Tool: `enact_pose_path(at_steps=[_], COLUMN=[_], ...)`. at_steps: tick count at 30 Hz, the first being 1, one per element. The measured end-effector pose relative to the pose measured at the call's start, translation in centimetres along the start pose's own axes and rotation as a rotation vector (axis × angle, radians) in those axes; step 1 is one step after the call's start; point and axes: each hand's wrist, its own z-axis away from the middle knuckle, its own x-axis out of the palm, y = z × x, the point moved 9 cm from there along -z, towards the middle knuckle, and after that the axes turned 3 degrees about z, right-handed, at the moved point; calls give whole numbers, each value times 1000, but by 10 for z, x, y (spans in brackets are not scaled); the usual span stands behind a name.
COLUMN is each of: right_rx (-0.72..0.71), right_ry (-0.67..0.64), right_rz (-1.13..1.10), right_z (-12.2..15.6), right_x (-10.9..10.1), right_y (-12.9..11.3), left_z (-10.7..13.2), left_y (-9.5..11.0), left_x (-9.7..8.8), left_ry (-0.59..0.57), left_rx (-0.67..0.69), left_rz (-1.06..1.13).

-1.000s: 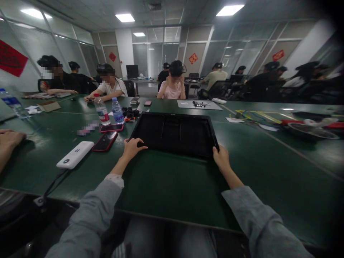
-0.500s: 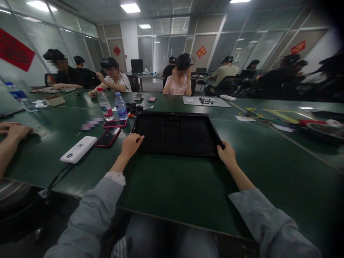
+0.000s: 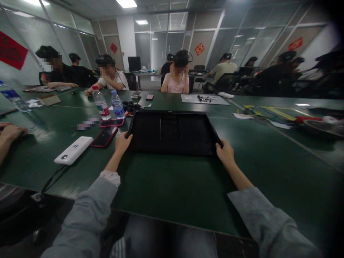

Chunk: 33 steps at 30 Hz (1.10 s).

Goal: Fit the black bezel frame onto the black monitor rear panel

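A wide black tray [image 3: 147,139] with raised rims lies on the green table [image 3: 172,190] in front of me. Inside it are two thin, pale upright lines around a darker middle part; what they are I cannot make out. My left hand [image 3: 123,142] grips the left rim, fingers wrapped over it. The right rim is held by my right hand [image 3: 225,152], its thumb on top near the front corner. The fingers under both rims are hidden.
Left of the tray are two phones [image 3: 104,137], a white power bank [image 3: 73,150] with a cable, and two water bottles [image 3: 117,104]. Another person's hand [image 3: 12,133] rests at far left. Coloured cords [image 3: 268,111] lie right; a grey board [image 3: 188,99] lies beyond.
My left hand has moved slightly left and closed around the tray's left rim. My right hand still holds the right side. The whole view has shifted a little.
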Motion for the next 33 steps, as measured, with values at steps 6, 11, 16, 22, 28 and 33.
enact_pose_path(at_steps=[6, 11, 16, 22, 28, 33], right_rx=[-47, -67, -95, -321, -587, -649], right_ry=[22, 23, 15, 236, 239, -80], right_rz=[-14, -22, 12, 153, 212, 310], right_z=[4, 6, 7, 23, 59, 68], right_x=[-3, -3, -2, -27, -38, 10], right_y=[-6, -10, -17, -60, -128, -131], left_z=[0, 1, 7, 25, 56, 55], left_y=[-6, -7, 1, 44, 88, 84], left_x=[-11, -16, -18, -31, -7, 27], left_ry=[18, 8, 40, 272, 163, -105], left_rx=[-33, -32, 16, 327, 654, 709], left_rz=[-49, -123, -168, -204, -273, -359])
